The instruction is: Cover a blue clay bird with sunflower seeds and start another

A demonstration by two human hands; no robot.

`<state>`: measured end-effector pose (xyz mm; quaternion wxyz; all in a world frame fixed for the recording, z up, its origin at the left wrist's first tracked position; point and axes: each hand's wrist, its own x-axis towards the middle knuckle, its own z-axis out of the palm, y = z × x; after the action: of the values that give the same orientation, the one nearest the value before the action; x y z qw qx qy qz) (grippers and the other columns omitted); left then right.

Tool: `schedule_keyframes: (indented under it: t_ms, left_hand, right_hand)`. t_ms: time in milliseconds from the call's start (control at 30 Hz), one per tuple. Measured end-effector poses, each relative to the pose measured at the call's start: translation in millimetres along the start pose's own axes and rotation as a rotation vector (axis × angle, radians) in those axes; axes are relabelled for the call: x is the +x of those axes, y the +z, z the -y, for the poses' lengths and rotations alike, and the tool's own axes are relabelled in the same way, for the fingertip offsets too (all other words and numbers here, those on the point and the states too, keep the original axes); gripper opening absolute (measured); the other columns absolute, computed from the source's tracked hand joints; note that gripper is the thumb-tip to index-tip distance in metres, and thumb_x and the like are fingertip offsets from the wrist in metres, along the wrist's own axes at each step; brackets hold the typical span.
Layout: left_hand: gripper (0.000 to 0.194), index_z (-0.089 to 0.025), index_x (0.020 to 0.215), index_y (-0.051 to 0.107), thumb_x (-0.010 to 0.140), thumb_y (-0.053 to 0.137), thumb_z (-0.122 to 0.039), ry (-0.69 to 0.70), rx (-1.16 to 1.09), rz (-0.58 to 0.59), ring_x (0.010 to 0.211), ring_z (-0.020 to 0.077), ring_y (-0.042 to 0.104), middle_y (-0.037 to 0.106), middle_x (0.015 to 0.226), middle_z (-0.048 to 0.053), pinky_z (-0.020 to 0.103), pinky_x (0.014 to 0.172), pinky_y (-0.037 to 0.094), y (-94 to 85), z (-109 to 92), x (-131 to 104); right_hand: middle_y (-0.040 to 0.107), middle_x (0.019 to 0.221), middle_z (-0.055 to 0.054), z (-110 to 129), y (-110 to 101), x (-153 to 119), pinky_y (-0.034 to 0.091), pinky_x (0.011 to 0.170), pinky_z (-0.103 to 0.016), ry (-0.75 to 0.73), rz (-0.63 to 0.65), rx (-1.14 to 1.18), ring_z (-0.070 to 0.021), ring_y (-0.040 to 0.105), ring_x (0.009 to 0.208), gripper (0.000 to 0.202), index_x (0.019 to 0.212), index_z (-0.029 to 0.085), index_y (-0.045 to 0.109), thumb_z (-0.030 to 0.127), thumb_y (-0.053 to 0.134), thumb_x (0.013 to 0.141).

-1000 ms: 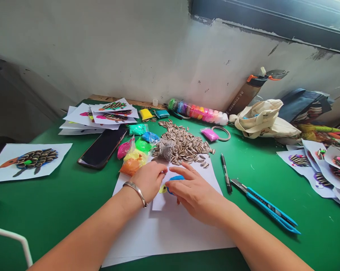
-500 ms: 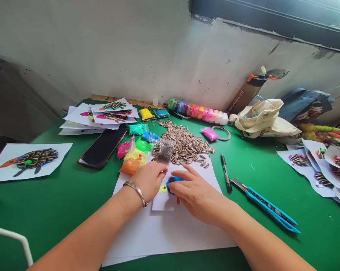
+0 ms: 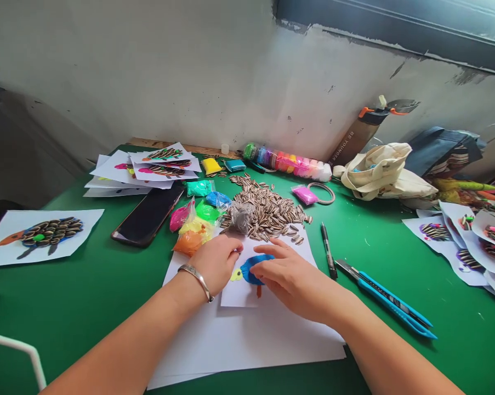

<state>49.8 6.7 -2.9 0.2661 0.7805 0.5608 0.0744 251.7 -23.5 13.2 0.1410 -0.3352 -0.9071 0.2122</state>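
On a small white sheet of paper (image 3: 234, 299) lies a flat clay bird (image 3: 250, 270) with a blue body, a yellow head with a dark eye, and an orange-brown leg. My right hand (image 3: 286, 274) is over the right part of the blue body, its fingers stretched and apart; nothing shows in them. To the left of the yellow head, my left hand (image 3: 220, 260) has its fingers curled together at the paper's edge. What they hold, if anything, is hidden. Just beyond both hands are a grey clay lump in plastic (image 3: 242, 218) and a heap of striped sunflower seeds (image 3: 267, 206).
Bags of coloured clay, among them an orange one (image 3: 189, 241), lie beside a phone (image 3: 148, 216). A pen (image 3: 328, 249) and a blue utility knife (image 3: 389, 299) rest on the right. Seed-covered bird pictures (image 3: 52, 233) lie on both sides. A cloth bag (image 3: 374, 170) stands at the back.
My right hand has shifted slightly right, with more of the blue body and leg showing. My left hand stays nearly in place, fingers still curled.
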Motion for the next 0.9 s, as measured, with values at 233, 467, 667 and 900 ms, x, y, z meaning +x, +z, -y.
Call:
schedule_keyframes:
  t_ms: [233, 467, 667, 900]
  left_hand:
    - [0.031, -0.02, 0.097, 0.071, 0.084, 0.043, -0.023, -0.013, -0.077, 0.0, 0.088, 0.019, 0.062, 0.069, 0.094, 0.006, 0.03, 0.08, 0.047, -5.3, 2, 1]
    - [0.027, -0.021, 0.086, 0.072, 0.078, 0.046, -0.023, -0.019, -0.145, 0.009, 0.08, 0.0165, 0.063, 0.071, 0.086, 0.001, 0.025, 0.069, 0.047, -13.1, 2, -2]
    - [0.025, -0.023, 0.076, 0.071, 0.077, 0.046, -0.023, 0.015, -0.085, 0.049, 0.076, 0.0168, 0.062, 0.071, 0.079, 0.0, 0.025, 0.065, 0.046, -10.3, 5, -4]
    - [0.022, -0.022, 0.079, 0.07, 0.077, 0.048, -0.019, 0.001, -0.008, 0.057, 0.074, 0.0173, 0.062, 0.071, 0.08, 0.002, 0.026, 0.062, 0.043, -11.7, -1, -6]
  right_hand:
    - [0.063, 0.073, 0.0, -2, 5, 5, 0.041, 0.069, -0.027, 0.176, -0.202, 0.126, -0.015, 0.05, 0.075, 0.015, 0.085, 0.021, 0.059, 0.011, 0.048, 0.088]
    - [0.065, 0.067, 0.003, 7, 16, 15, 0.039, 0.066, -0.023, 0.247, -0.22, 0.175, -0.0127, 0.052, 0.069, 0.021, 0.074, 0.02, 0.059, 0.004, 0.049, 0.082]
    - [0.064, 0.065, 0.002, 11, 19, 24, 0.037, 0.061, -0.022, 0.329, -0.171, 0.097, -0.0131, 0.054, 0.069, 0.023, 0.071, 0.02, 0.061, 0.007, 0.048, 0.085]
    - [0.063, 0.074, -0.001, 14, 28, 28, 0.035, 0.063, -0.024, 0.473, -0.174, 0.033, -0.0153, 0.052, 0.075, 0.02, 0.072, 0.02, 0.061, 0.005, 0.051, 0.082]
